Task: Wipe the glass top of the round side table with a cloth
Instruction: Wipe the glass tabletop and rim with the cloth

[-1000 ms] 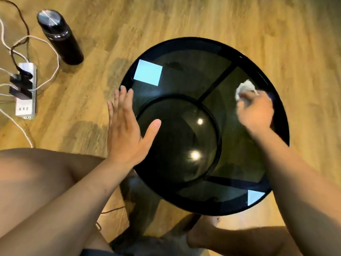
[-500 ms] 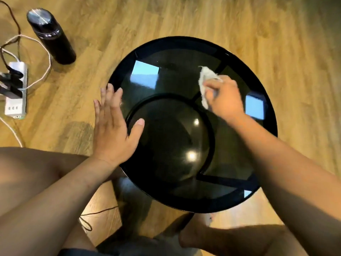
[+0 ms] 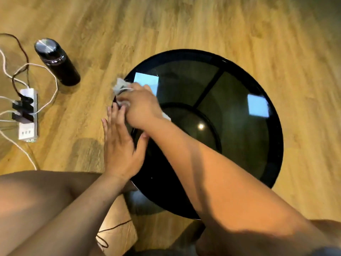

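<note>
My left hand (image 3: 120,150) lies flat and open on the near left rim of the glass top (image 3: 239,141), holding nothing. Just past its fingertips, my right hand (image 3: 142,106) is closed around the white cloth (image 3: 120,87), pressing it on that rim. The rest of the glass spreads off to the right of both hands

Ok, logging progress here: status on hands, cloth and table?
Right hand shut on cloth, at glass top's far-left edge. Left hand open, flat on the left rim. Nothing on the glass in the way.
</note>
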A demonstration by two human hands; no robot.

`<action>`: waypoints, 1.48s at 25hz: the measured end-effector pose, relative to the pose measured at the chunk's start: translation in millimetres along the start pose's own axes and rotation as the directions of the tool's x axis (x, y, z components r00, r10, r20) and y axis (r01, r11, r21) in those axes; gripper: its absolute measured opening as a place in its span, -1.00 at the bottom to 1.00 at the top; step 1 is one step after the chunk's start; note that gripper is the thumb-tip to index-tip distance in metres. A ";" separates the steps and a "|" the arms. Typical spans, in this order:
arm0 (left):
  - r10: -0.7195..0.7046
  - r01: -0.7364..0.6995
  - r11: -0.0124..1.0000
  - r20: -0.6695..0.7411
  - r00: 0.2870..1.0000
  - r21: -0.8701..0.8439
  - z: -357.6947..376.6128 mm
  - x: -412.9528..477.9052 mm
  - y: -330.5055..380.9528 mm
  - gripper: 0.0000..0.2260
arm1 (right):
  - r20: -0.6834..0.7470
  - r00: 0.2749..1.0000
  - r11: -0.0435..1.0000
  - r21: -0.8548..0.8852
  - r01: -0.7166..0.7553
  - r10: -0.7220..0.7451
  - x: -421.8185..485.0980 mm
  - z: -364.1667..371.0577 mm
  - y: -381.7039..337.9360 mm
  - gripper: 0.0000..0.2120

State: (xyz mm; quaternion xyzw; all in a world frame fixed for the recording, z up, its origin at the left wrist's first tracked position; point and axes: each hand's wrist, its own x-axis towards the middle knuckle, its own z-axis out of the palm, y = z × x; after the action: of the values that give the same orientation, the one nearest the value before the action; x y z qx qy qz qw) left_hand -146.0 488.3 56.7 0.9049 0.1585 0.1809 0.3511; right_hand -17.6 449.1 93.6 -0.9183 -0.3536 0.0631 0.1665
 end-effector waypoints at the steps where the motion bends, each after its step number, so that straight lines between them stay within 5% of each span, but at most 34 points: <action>1: -0.008 0.008 1.000 0.000 1.000 -0.013 -1.9 -0.1 2.7 -0.32 | 0.066 0.995 0.998 0.017 0.069 -0.069 4.0 0.0 -17.3 -0.73; 3: 0.001 -0.001 1.000 0.007 1.000 0.017 -3.7 0.6 5.2 -0.32 | 0.102 0.989 0.994 -0.001 0.111 -0.110 -0.7 -16.0 5.9 -0.71; 6: 0.007 -0.007 0.999 0.001 1.000 0.042 -1.9 0.3 4.6 -0.34 | -0.037 0.978 0.971 -0.114 -0.210 0.207 -38.0 -65.5 123.2 -0.69; 9: 0.007 -0.007 0.999 -0.010 1.000 0.049 1.6 0.2 -0.7 -0.35 | -0.130 0.802 0.811 0.033 -0.585 0.583 -97.1 -119.5 225.9 -0.73; 12: 0.003 -0.002 0.999 -0.008 1.000 0.046 2.7 1.7 -2.1 -0.35 | -0.146 0.725 0.739 0.099 -0.667 0.673 -95.1 -125.0 237.2 -0.78; 15: 0.009 -0.010 0.999 0.008 1.000 0.040 1.1 1.3 -1.1 -0.34 | -0.236 0.782 0.807 0.015 -0.591 0.577 -26.2 -91.0 184.8 -0.70; 18: 0.013 -0.014 0.999 0.022 1.000 0.047 -0.1 0.8 -0.7 -0.35 | -0.084 0.964 0.965 -0.057 -0.256 0.250 37.1 -33.4 66.1 -0.71; 20: 0.006 -0.007 0.999 0.024 1.000 0.049 -1.0 1.0 2.1 -0.35 | 0.064 0.995 0.997 -0.012 -0.076 0.077 51.2 -6.7 0.5 -0.70; 22: 0.002 -0.003 0.999 0.026 1.000 0.037 -1.2 0.6 3.2 -0.36 | 0.095 0.995 0.999 0.049 0.010 -0.015 41.8 -13.5 7.1 -0.69; 25: -0.006 0.006 1.000 0.017 1.000 -0.003 -1.5 0.8 1.9 -0.39 | -0.022 0.979 0.980 -0.001 -0.201 0.201 9.0 -57.3 123.4 -0.69; 27: -0.001 0.001 1.000 0.018 1.000 0.001 -0.4 -0.7 0.2 -0.41 | -0.134 0.878 0.879 -0.070 -0.471 0.460 -36.4 -99.8 214.4 -0.72; 29: 0.006 -0.006 1.000 0.015 1.000 -0.010 0.9 -0.3 -0.5 -0.41 | -0.134 0.807 0.811 -0.041 -0.584 0.575 -75.4 -126.1 256.8 -0.71; 33: 0.010 -0.010 0.999 0.009 1.000 -0.033 5.0 -1.6 1.5 -0.41 | -0.243 0.764 0.783 -0.027 -0.621 0.597 -34.3 -113.7 251.6 -0.69; 37: 0.018 -0.018 1.000 0.008 1.000 -0.025 6.4 -1.2 1.6 -0.41 | -0.153 0.904 0.914 -0.003 -0.405 0.400 65.2 -85.1 194.2 -0.71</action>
State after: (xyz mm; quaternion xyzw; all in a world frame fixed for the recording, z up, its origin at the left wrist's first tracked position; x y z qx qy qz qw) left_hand -144.0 483.0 53.1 0.9027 0.1468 0.1820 0.3612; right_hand 172.6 335.7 105.4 -0.9764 -0.1440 0.0209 0.1597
